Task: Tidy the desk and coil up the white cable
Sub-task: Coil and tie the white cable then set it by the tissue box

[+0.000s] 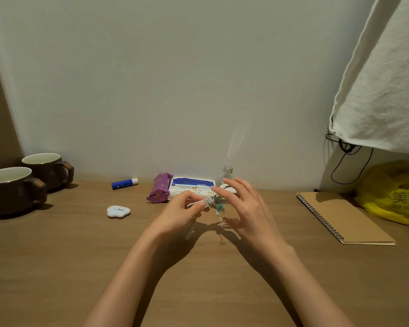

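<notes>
Most of the white cable (207, 202) looks gathered already: several strands lie bunched with turns wrapped across them. The left hand (182, 212) holds the bundle above the desk (57, 267), pinching it between fingers and thumb. The right hand (243, 208) is just right of the cable, fingers straight and spread, holding nothing; whether it touches the wrap cannot be told. A small teal charm (220, 207) dangles under the cable.

By this look the coiling is near its end, with the tail to tuck and the bundle to set down; any loose end is hidden.

Behind the cable, by the wall, are a tissue pack (191, 186), a purple packet (159, 190) and a small bottle (227, 172). Left of it lie a glue stick (124, 183) and a white gadget (118, 211), with two brown mugs (12, 190) far left at the desk's edge. Well right of the cable lies a notebook (345, 218), with a yellow bag (392, 192) beyond.

Nearer the person than the cable, bare wood gives the arms wide room, while the strip behind it is crowded.
</notes>
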`<state>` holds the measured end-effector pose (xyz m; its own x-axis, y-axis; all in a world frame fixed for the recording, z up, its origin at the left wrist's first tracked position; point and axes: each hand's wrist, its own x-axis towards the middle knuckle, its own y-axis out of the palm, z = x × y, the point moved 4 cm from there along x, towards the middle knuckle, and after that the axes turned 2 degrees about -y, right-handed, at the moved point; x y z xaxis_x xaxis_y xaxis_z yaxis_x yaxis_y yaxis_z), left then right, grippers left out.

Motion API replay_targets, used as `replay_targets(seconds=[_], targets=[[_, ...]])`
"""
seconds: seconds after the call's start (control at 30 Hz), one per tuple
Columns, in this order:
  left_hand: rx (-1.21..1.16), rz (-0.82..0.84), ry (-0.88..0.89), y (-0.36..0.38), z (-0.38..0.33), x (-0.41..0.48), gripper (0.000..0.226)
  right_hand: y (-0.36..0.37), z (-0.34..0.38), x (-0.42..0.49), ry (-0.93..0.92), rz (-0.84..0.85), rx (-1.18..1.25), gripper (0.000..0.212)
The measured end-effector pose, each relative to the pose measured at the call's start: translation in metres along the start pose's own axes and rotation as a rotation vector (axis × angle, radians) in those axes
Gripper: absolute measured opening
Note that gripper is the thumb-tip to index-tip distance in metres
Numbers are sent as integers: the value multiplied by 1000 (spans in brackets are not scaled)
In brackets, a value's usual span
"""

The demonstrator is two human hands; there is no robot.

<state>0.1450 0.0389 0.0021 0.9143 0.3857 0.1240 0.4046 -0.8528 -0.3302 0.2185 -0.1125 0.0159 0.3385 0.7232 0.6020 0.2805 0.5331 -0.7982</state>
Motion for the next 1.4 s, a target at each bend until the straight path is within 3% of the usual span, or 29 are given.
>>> replay_targets(seconds=[0.17, 0.37, 0.67, 0.9, 1.13, 1.4], targets=[[34, 101, -19, -2, 2, 2, 17, 4, 5, 0, -130, -111, 19, 59], [56, 88, 1, -3, 4, 1, 14, 2, 2, -1, -98, -166, 110, 38], [135, 40, 100, -14, 9, 2, 15, 18, 6, 14, 209, 97, 453, 33], [130, -73, 153, -36, 33, 10, 8, 44, 23, 43, 204, 154, 541, 24], [512, -266, 287, -40, 44, 13, 10, 75, 24, 50, 181, 155, 480, 28], [763, -376, 357, -33, 44, 15, 19, 88, 18, 43, 185, 75, 456, 17]])
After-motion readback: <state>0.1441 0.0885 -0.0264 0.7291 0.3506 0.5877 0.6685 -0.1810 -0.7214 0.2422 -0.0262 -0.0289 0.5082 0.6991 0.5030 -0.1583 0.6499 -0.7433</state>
